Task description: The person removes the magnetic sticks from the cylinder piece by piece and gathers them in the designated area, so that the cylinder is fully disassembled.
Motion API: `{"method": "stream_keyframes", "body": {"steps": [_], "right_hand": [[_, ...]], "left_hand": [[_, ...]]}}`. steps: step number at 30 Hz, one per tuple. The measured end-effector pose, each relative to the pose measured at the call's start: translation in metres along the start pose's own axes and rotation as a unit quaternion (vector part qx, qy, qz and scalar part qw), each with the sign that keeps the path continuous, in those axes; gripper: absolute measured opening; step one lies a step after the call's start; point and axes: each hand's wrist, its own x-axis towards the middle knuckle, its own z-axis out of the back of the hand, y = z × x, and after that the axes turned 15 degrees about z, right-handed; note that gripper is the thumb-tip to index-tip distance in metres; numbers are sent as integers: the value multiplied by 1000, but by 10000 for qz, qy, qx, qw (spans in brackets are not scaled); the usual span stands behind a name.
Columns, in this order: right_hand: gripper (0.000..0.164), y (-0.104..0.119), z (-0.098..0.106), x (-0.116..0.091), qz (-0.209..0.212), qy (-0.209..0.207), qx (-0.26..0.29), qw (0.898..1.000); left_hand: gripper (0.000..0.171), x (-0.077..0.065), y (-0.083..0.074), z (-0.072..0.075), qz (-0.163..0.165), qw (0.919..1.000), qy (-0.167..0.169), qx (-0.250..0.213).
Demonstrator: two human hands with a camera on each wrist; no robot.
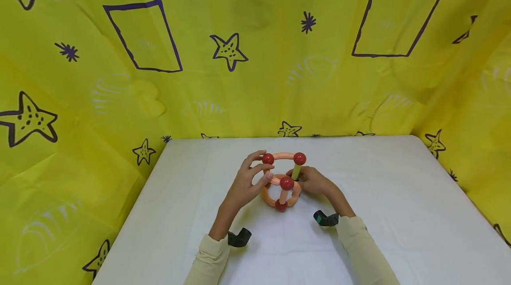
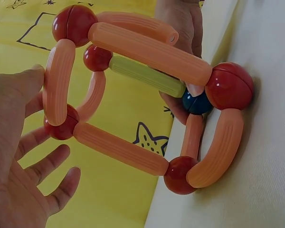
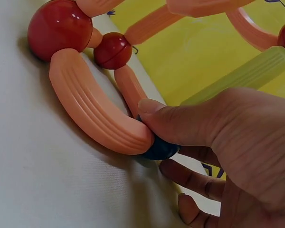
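Note:
A cage-like frame of magnetic rods and balls (image 1: 286,183) stands on the white table between my hands. Orange rods, some curved, link red balls (image 2: 75,24), and one upright rod is yellow-green (image 2: 147,76). One curved orange rod (image 2: 137,23) shows a free end in the left wrist view. My left hand (image 1: 245,184) holds the upper left corner, thumb against a curved rod and index finger behind it, other fingers spread. Low on the far right side, my right hand (image 1: 316,181) pinches a dark blue ball (image 3: 162,148) with thumb and fingers; that ball is partly hidden.
The white tabletop (image 1: 179,187) stretches out around the frame. A yellow sheet (image 1: 255,90) with dark star and box drawings hangs behind and at both sides. Each wrist carries a small black camera, the left one (image 1: 240,238) close over the table.

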Motion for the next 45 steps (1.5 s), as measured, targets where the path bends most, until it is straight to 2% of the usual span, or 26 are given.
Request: {"method": "stream_keyframes", "body": {"steps": [14, 22, 28, 33, 35, 38, 42, 45], "right_hand": [[31, 0, 4, 6, 161, 89, 26, 9998], [34, 0, 1, 1, 33, -34, 113, 9999], [38, 2, 4, -13, -40, -353, -90, 9993], [28, 10, 15, -29, 38, -875, -389, 9954], [23, 14, 20, -36, 135, -1039, -542, 9930], [22, 21, 26, -46, 265, -1075, -604, 9920], [23, 31, 29, -55, 553, -897, -224, 9942], [24, 36, 28, -57, 839, -795, 183, 9931]], "left_hand": [[19, 1, 4, 3, 22, 9999, 167, -12], [20, 1, 7, 4, -89, 9998, 159, 4], [17, 1, 7, 4, -218, 9997, 58, 125], [17, 1, 4, 4, -271, 9994, -46, 205], [17, 0, 2, 5, -375, 9989, -157, 254], [16, 0, -4, 5, -650, 9968, -376, 284], [18, -1, -13, 4, -1197, 9910, -568, 210], [25, 0, -19, 0, -1592, 9853, -568, 242]]}}
